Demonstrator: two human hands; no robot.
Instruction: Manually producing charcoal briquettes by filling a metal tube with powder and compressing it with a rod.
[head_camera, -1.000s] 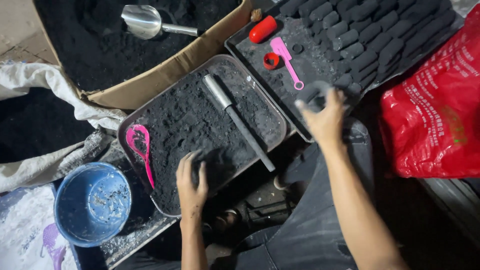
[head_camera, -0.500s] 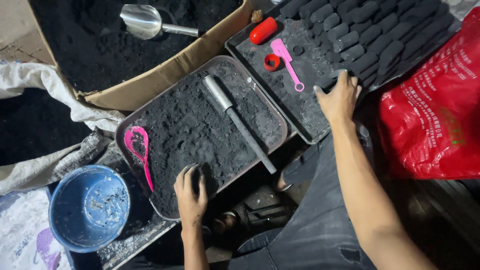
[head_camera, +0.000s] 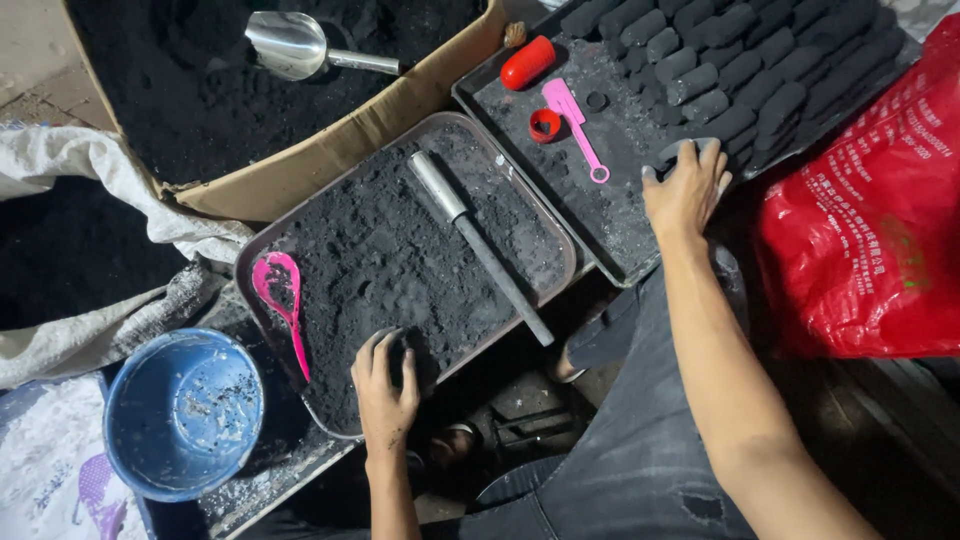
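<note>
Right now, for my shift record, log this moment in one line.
left hand: in black powder tray | right hand: on briquette tray

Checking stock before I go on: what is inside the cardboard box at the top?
The cardboard box holds loose black powder with a metal scoop lying on it. The powder covers the box bottom, so nothing beneath it can be seen.

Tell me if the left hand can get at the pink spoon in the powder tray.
Probably yes: the left hand rests in the same tray, and the pink spoon lies uncovered just beside it, nothing between them.
</note>
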